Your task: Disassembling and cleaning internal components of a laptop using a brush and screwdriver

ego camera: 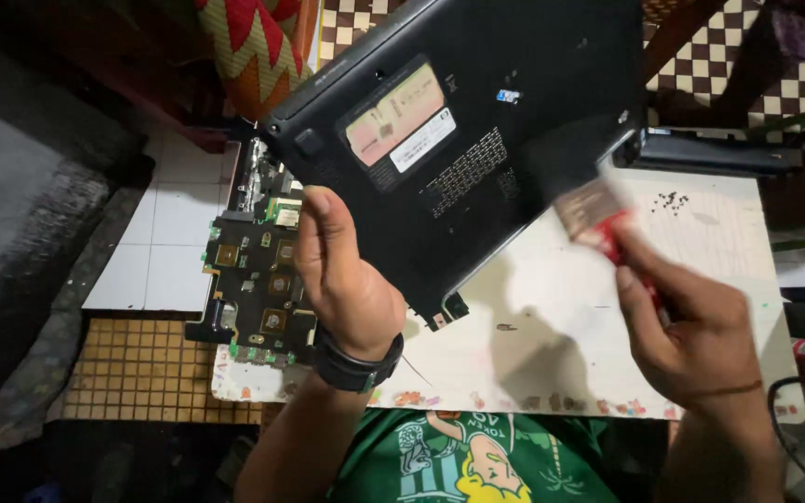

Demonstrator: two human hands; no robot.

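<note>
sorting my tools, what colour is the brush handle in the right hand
Red, seen in the head view: brush in the right hand.

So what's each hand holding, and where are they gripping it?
The left hand holds the black laptop base tilted up by its lower edge. The right hand grips a brush by its red handle.

White table [552, 373] — circuit board [258, 279], small screws [671, 200] lie on it.

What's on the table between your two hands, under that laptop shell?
Head view: bare white table between left hand and right hand, crossed only by shadow; the laptop shell is held above.
</note>
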